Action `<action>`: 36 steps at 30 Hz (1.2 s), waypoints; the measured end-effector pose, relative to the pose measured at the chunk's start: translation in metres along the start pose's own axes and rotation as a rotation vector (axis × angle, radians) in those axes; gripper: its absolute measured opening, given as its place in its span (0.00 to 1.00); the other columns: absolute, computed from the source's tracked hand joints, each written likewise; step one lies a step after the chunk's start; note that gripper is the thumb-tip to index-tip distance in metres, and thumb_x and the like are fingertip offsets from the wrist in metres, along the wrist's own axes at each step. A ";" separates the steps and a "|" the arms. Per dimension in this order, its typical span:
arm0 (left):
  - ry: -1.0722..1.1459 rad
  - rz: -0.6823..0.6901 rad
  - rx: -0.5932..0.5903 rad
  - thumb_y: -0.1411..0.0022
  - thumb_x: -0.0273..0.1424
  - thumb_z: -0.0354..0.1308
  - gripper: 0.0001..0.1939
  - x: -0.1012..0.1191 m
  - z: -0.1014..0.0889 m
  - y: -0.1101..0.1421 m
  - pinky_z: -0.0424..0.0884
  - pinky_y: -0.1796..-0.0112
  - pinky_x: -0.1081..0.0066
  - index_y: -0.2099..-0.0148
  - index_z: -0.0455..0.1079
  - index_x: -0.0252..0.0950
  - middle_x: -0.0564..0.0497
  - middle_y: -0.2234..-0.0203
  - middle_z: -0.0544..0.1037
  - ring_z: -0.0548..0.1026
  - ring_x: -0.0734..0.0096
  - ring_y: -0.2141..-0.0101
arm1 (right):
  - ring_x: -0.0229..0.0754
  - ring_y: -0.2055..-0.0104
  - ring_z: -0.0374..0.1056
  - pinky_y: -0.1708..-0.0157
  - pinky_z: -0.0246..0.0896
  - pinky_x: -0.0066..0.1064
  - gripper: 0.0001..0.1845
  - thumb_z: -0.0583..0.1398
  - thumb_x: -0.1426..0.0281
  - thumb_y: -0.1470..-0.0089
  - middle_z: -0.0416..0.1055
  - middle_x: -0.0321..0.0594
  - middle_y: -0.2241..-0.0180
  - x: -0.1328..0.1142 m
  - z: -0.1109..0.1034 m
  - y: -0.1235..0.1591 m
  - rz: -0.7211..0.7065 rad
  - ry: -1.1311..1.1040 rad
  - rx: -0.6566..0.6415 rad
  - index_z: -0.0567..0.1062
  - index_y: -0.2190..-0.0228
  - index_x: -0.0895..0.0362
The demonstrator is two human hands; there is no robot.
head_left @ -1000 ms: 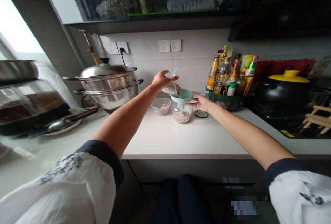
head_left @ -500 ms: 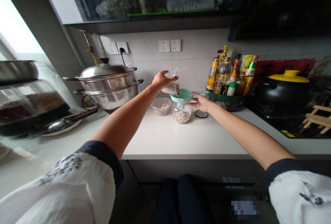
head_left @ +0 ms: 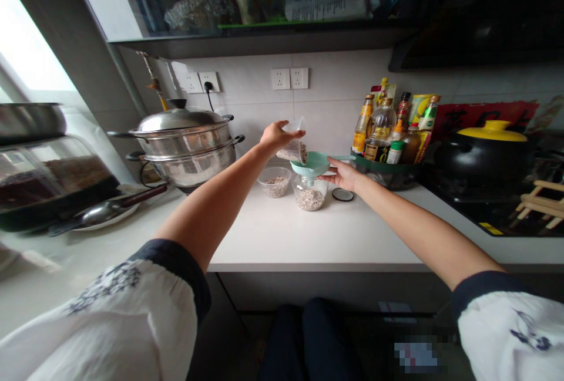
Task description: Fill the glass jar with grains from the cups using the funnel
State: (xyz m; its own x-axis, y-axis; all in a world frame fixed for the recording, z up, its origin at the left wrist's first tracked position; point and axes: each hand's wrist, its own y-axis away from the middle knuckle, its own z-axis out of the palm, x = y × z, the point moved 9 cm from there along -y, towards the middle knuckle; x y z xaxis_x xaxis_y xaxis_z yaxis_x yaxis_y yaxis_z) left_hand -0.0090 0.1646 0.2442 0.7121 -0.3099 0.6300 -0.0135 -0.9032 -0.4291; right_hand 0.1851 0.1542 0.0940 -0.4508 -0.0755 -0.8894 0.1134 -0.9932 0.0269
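Observation:
My left hand (head_left: 278,135) is closed around a clear plastic cup (head_left: 291,149) of pale, flaky grains, tilted with its mouth toward a mint-green funnel (head_left: 311,164). The funnel sits in the mouth of a glass jar (head_left: 310,194), which is partly filled with the same kind of grains. My right hand (head_left: 343,174) grips the funnel at its right side, its fingers close to the jar's neck. Just left of the jar stands a clear plastic bowl (head_left: 274,182) with more grains in it. A round dark-rimmed lid (head_left: 342,194) lies on the counter to the right.
A stacked steel steamer (head_left: 185,140) and a ladle (head_left: 103,211) stand on the left. To the right are a tray of sauce bottles (head_left: 381,128) and a black pot with a yellow lid (head_left: 484,149) on the stove. A dark cabinet (head_left: 264,40) hangs above the counter (head_left: 282,240).

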 end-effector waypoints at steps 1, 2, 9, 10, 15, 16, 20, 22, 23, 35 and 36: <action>-0.004 0.000 -0.001 0.58 0.52 0.65 0.46 0.000 0.000 0.000 0.65 0.53 0.71 0.39 0.63 0.37 0.44 0.46 0.71 0.71 0.58 0.49 | 0.40 0.69 0.74 0.70 0.75 0.32 0.04 0.56 0.72 0.42 0.75 0.41 0.70 0.000 0.000 0.000 0.001 0.001 0.001 0.71 0.64 0.59; -0.008 -0.001 -0.001 0.58 0.52 0.65 0.46 0.001 0.000 0.000 0.65 0.53 0.71 0.39 0.63 0.37 0.44 0.46 0.71 0.71 0.58 0.49 | 0.41 0.69 0.74 0.70 0.75 0.32 0.04 0.57 0.72 0.43 0.75 0.41 0.70 0.000 0.000 0.000 0.002 0.001 0.001 0.71 0.64 0.59; -0.007 -0.009 -0.003 0.57 0.52 0.65 0.45 0.000 0.000 0.001 0.65 0.52 0.71 0.39 0.63 0.37 0.45 0.47 0.72 0.71 0.59 0.49 | 0.41 0.69 0.74 0.70 0.76 0.32 0.06 0.58 0.71 0.44 0.75 0.41 0.70 0.001 0.000 -0.001 0.009 -0.003 0.001 0.71 0.63 0.59; -0.005 -0.009 -0.003 0.57 0.52 0.65 0.45 0.000 0.000 0.001 0.65 0.52 0.71 0.39 0.63 0.37 0.44 0.47 0.72 0.71 0.58 0.49 | 0.41 0.69 0.74 0.70 0.76 0.32 0.06 0.58 0.71 0.44 0.75 0.41 0.70 0.001 0.000 -0.001 0.008 -0.005 -0.002 0.71 0.63 0.59; 0.004 -0.019 -0.002 0.57 0.52 0.66 0.45 -0.001 0.000 0.000 0.65 0.52 0.71 0.39 0.63 0.38 0.45 0.46 0.71 0.71 0.58 0.49 | 0.41 0.69 0.74 0.69 0.75 0.32 0.06 0.58 0.71 0.44 0.75 0.41 0.70 0.002 0.000 -0.002 0.011 -0.009 -0.009 0.71 0.62 0.59; 0.006 -0.019 -0.003 0.57 0.52 0.66 0.45 -0.002 0.000 0.000 0.65 0.52 0.71 0.39 0.63 0.38 0.45 0.46 0.71 0.71 0.58 0.49 | 0.41 0.69 0.74 0.69 0.75 0.32 0.06 0.58 0.71 0.44 0.75 0.41 0.70 0.002 0.000 -0.002 0.010 -0.007 -0.011 0.71 0.62 0.59; 0.009 -0.008 0.001 0.57 0.51 0.65 0.45 -0.002 0.001 -0.002 0.65 0.52 0.71 0.39 0.63 0.37 0.45 0.47 0.72 0.71 0.58 0.48 | 0.40 0.68 0.73 0.70 0.75 0.31 0.07 0.59 0.70 0.44 0.75 0.41 0.69 0.002 0.001 -0.001 0.006 -0.004 -0.013 0.71 0.62 0.58; 0.007 -0.006 0.003 0.57 0.52 0.65 0.45 -0.002 0.001 -0.003 0.64 0.51 0.71 0.39 0.63 0.37 0.45 0.47 0.72 0.70 0.58 0.48 | 0.40 0.69 0.73 0.70 0.75 0.31 0.06 0.58 0.69 0.43 0.75 0.41 0.69 0.002 0.001 -0.001 0.012 -0.003 -0.010 0.71 0.63 0.59; 0.006 -0.006 0.003 0.58 0.52 0.65 0.45 -0.003 0.001 -0.003 0.64 0.51 0.71 0.39 0.63 0.37 0.45 0.47 0.72 0.70 0.58 0.48 | 0.40 0.69 0.73 0.70 0.75 0.30 0.06 0.58 0.69 0.43 0.75 0.41 0.69 0.002 0.001 -0.001 0.017 -0.002 -0.007 0.71 0.63 0.59; 0.006 -0.015 -0.004 0.58 0.52 0.65 0.46 -0.001 0.000 -0.001 0.65 0.52 0.71 0.39 0.63 0.38 0.45 0.46 0.71 0.70 0.59 0.48 | 0.41 0.68 0.74 0.69 0.75 0.32 0.06 0.59 0.70 0.44 0.75 0.42 0.69 0.002 -0.001 -0.002 0.003 -0.008 -0.006 0.71 0.63 0.59; 0.007 -0.014 -0.005 0.58 0.52 0.65 0.46 -0.001 0.000 0.000 0.65 0.51 0.72 0.39 0.63 0.38 0.45 0.46 0.71 0.71 0.59 0.48 | 0.40 0.68 0.73 0.69 0.75 0.32 0.06 0.59 0.71 0.44 0.75 0.41 0.69 0.002 -0.001 -0.002 0.001 -0.011 -0.006 0.71 0.63 0.58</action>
State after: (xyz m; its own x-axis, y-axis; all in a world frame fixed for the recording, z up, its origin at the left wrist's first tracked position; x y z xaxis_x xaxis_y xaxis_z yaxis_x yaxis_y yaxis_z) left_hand -0.0094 0.1652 0.2436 0.7076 -0.2990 0.6403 -0.0066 -0.9088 -0.4171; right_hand 0.1848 0.1562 0.0917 -0.4600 -0.0772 -0.8845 0.1188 -0.9926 0.0248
